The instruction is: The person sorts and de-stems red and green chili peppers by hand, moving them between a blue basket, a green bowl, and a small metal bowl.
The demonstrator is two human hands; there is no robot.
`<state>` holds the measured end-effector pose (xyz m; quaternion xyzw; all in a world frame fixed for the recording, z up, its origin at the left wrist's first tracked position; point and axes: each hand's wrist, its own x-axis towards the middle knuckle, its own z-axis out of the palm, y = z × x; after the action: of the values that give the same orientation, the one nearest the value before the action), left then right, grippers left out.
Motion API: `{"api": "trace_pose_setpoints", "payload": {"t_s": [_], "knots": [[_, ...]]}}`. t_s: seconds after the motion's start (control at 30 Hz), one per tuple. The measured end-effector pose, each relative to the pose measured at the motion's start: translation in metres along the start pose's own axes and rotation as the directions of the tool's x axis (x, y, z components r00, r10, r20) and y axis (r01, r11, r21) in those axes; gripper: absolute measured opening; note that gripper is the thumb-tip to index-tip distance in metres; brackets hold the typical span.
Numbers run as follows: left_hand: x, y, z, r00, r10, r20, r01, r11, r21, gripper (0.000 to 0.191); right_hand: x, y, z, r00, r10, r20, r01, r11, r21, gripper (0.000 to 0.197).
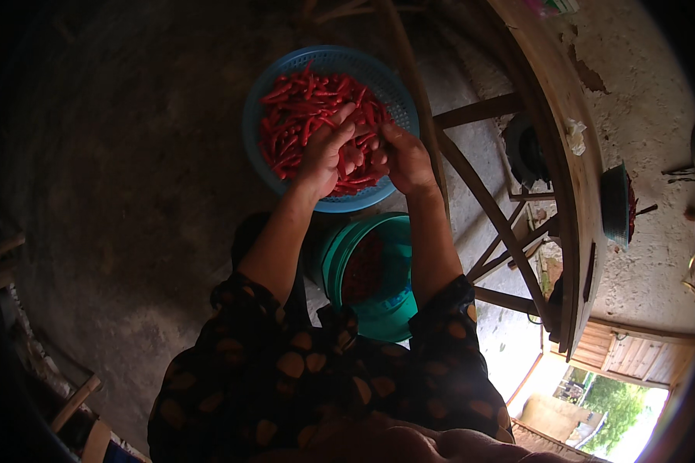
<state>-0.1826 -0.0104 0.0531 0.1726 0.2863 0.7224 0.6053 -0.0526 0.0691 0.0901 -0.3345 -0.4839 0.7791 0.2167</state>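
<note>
A blue perforated plastic basket (256,156) holds a heap of red chili peppers (289,116). My left hand (326,156) is over the heap, its thumb and index finger stretched forward and the other fingers curled around a red chili at the palm. Close by on the right, my right hand (406,161) has its fingers bent toward the left one. Whether anything is pinched in those fingertips is hidden by shadow. Below the basket, between my forearms, stands a green plastic bucket (339,260) with dark red contents at its bottom.
A wooden table (579,144) with crossed legs (486,214) stands to the right, one leg close to the basket. On it are a basin (614,202) of red contents and a crumpled white scrap (575,136). A bright doorway (614,411) opens at lower right. Wooden pieces (75,402) lie lower left.
</note>
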Motion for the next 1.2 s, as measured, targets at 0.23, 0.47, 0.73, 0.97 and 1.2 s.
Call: {"api": "trace_pose_setpoints", "payload": {"t_s": [0.23, 0.47, 0.73, 0.97, 1.2], "knots": [[0.000, -0.004, 0.000, 0.998, -0.045, 0.043, 0.045, 0.999, 0.000, 0.043, -0.014, -0.012, 0.025, 0.982, -0.090, -0.164, -0.013, 0.840, -0.542, 0.021], [0.004, -0.007, 0.001, 0.999, 0.027, 0.047, -0.029, 0.999, 0.044, 0.023, -0.018, -0.012, 0.021, 0.973, -0.231, -0.024, 0.153, 0.714, -0.684, 0.047], [0.008, -0.023, 0.005, 0.953, 0.288, -0.096, -0.266, 0.945, 0.189, 0.018, 0.003, 0.031, 0.004, 0.908, -0.401, -0.124, 0.327, 0.861, -0.390, 0.045], [0.003, -0.003, -0.001, 0.971, -0.017, -0.238, 0.003, 0.998, -0.056, 0.044, -0.009, 0.023, 0.005, 0.933, -0.131, -0.335, 0.154, 0.987, 0.043, 0.029], [0.001, 0.002, 0.010, 0.978, -0.146, -0.146, 0.150, 0.989, 0.017, 0.052, -0.008, 0.016, 0.004, 0.990, -0.023, -0.136, -0.016, 0.960, -0.279, 0.019]]}}
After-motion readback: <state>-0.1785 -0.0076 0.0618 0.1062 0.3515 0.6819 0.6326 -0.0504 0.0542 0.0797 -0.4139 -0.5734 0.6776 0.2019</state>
